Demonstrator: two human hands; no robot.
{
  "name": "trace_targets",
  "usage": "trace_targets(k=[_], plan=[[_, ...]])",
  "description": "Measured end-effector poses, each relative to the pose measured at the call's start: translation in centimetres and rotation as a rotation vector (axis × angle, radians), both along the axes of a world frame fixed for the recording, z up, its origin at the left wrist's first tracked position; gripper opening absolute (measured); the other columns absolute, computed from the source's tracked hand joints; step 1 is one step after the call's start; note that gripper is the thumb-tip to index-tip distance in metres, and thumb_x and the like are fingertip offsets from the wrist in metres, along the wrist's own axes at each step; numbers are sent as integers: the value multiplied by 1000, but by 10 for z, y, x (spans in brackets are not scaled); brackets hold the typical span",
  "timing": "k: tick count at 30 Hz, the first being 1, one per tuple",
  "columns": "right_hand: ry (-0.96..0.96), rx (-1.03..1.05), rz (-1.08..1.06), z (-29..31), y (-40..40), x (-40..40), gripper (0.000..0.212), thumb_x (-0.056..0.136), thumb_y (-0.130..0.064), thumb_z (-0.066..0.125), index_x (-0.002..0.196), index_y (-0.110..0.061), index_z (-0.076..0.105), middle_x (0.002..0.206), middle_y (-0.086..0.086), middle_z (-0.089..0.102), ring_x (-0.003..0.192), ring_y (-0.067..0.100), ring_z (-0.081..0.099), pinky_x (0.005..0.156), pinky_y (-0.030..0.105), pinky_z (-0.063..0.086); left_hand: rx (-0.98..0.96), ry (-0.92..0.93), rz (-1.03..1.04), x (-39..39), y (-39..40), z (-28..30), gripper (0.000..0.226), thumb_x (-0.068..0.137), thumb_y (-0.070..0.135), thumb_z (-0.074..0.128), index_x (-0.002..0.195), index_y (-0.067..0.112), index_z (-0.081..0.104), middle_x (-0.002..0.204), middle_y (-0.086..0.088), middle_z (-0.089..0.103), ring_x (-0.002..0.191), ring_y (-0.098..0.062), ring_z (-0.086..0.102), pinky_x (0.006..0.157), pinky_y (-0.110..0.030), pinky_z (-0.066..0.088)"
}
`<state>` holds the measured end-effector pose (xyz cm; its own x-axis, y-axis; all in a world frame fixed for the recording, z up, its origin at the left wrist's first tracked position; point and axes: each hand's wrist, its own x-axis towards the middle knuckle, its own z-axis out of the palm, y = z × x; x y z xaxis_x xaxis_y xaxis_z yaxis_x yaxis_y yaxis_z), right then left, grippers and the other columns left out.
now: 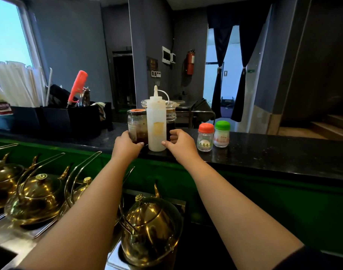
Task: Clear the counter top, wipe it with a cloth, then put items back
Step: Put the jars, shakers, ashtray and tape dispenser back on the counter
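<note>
On the black counter top (274,151) stands a white squeeze bottle (157,121) with a nozzle. A glass jar with a dark lid (137,125) is at its left, and a taller glass jar (171,117) stands behind it at the right. My left hand (126,144) wraps around the base of the left jar. My right hand (181,142) has its thumb on the squeeze bottle and its fingers curled around the rear jar. Two small shakers stand to the right, one with an orange cap (205,137), one with a green cap (222,134).
Black organiser boxes (55,121) with white straws (16,84) and a red-handled tool (77,87) stand at the counter's left. Several brass teapots (38,197) sit on trays below, one (151,227) between my forearms. A green panel (264,195) runs under the counter.
</note>
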<state>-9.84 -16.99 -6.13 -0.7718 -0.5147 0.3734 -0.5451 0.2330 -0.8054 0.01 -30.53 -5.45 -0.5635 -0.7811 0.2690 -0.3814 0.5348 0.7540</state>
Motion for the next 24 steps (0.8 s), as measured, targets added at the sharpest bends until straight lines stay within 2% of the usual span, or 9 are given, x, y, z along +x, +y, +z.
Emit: trace_targets(k=[2,5,8,12,14,16,20,24], plan=[[48,45,-22,-3,13,3,44,89,-21,67,130,-12,55,127,7,58,110,20,59,92,31,49,13,-5,-2,5,8,-1,63,88,26,65,142,11,36,136,-16,48,122,-30,49,97,-41,44],[154,114,-25,-10,42,12,32,92,-21,61,123,-16,61,124,3,58,107,18,59,85,26,47,32,29,13,16,29,-3,61,89,27,63,142,13,37,137,-16,45,112,-27,53,83,-33,45],[263,102,-42,-19,83,26,25,91,-18,61,116,-18,66,118,1,61,110,17,56,92,26,44,42,134,-1,27,60,-7,57,88,28,64,139,14,43,135,-12,47,98,-19,55,75,-29,45],[373,41,-68,-46,153,49,23,88,-14,64,111,-18,69,112,0,65,111,17,54,98,24,39,55,206,-122,42,124,-19,39,89,28,62,127,19,56,124,-4,59,99,-15,59,78,-28,48],[345,42,-83,-63,189,62,22,88,-13,64,109,-18,69,111,-2,66,110,16,56,97,23,39,34,217,-171,51,162,-29,30,90,29,60,118,23,62,116,2,63,97,-13,59,81,-27,48],[304,54,-110,-83,224,73,22,88,-13,64,108,-19,70,111,-2,67,111,16,57,97,23,40,3,218,-210,62,201,-43,24,90,29,60,113,24,64,108,7,64,90,-9,58,78,-24,44],[196,102,-145,-123,288,94,23,88,-14,64,109,-21,69,113,-4,66,114,15,55,101,30,41,-5,219,-306,84,266,-90,18,90,25,59,107,23,67,106,4,67,88,-7,62,84,-28,50],[99,196,-157,-166,340,109,24,86,-15,66,109,-21,70,113,-2,66,114,17,55,95,22,35,34,120,-338,103,318,-151,17,88,21,61,103,23,68,102,2,67,90,-8,63,84,-23,47]])
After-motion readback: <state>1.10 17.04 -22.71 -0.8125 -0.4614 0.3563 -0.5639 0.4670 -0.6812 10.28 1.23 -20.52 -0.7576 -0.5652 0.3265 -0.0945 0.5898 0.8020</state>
